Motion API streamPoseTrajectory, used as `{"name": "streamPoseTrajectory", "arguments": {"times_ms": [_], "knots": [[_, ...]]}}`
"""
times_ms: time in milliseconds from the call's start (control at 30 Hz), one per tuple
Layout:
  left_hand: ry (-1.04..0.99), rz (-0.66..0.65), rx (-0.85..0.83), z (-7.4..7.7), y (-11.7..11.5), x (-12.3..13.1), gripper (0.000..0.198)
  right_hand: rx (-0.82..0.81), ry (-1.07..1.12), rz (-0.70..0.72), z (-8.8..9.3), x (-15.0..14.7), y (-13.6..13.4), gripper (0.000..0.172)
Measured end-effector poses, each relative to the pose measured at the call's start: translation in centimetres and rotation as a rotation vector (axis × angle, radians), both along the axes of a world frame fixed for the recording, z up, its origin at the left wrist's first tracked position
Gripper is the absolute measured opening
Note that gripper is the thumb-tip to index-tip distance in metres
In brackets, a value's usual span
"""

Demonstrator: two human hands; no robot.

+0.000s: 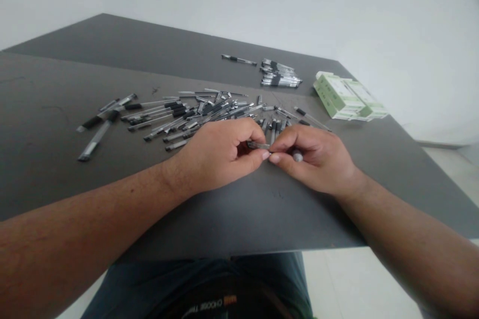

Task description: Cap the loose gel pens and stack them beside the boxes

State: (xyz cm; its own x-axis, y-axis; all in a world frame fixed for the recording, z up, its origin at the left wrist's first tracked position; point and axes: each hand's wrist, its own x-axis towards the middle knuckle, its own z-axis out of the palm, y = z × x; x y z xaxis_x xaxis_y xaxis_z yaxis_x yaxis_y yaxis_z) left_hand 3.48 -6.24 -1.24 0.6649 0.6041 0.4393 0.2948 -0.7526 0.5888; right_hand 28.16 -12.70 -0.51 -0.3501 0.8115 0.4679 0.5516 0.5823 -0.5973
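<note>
Just above the table's near edge, my left hand (224, 152) and my right hand (312, 157) meet with thumbs and index fingers pinched together. A short, clear pen part (258, 145) shows along the left fingertips, pointing toward the right hand. From the curled fingers of my right hand pokes the pale rounded end of a pen barrel (297, 155). The fingers cover most of both pieces, and how they join at the fingertips cannot be made out. Right behind the hands spreads a loose heap of clear pens and pen parts with black grips (209, 112).
A dark grey table (168, 229) stands against a white wall. Toward the back lie neat rows of pens (279, 74) and a single pen (238, 60). Green-and-white boxes (342, 94) sit at the right. Some pens (99, 134) lie apart at the left.
</note>
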Motion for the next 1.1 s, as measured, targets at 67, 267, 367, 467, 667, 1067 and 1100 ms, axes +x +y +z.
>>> {"name": "streamPoseTrajectory", "arguments": {"times_ms": [67, 267, 367, 467, 667, 1067, 1100], "knots": [[-0.002, -0.011, 0.010, -0.07, 0.11, -0.04, 0.010, -0.019, -0.002, 0.004, -0.07, 0.04, 0.03, 0.006], [-0.004, -0.020, 0.017, -0.01, 0.19, -0.16, 0.009, -0.026, 0.006, -0.007, -0.12, 0.14, 0.03, 0.007], [0.006, -0.043, 0.019, 0.03, 0.06, -0.13, 0.010, -0.026, -0.015, -0.013, 0.00, 0.07, -0.05, 0.006], [0.009, -0.050, 0.032, 0.01, -0.08, -0.09, 0.012, -0.020, -0.032, -0.032, 0.17, -0.05, -0.13, 0.009], [0.000, -0.056, 0.000, 0.07, -0.03, -0.06, 0.022, -0.025, 0.026, -0.087, 0.13, -0.05, -0.05, 0.011], [0.025, -0.042, -0.046, 0.51, 0.42, -0.03, 0.023, -0.108, 0.132, -0.123, -0.05, 0.50, 0.49, 0.027], [0.027, -0.047, -0.047, 0.55, 0.42, -0.04, 0.022, -0.101, 0.127, -0.115, -0.06, 0.51, 0.51, 0.026]]}}
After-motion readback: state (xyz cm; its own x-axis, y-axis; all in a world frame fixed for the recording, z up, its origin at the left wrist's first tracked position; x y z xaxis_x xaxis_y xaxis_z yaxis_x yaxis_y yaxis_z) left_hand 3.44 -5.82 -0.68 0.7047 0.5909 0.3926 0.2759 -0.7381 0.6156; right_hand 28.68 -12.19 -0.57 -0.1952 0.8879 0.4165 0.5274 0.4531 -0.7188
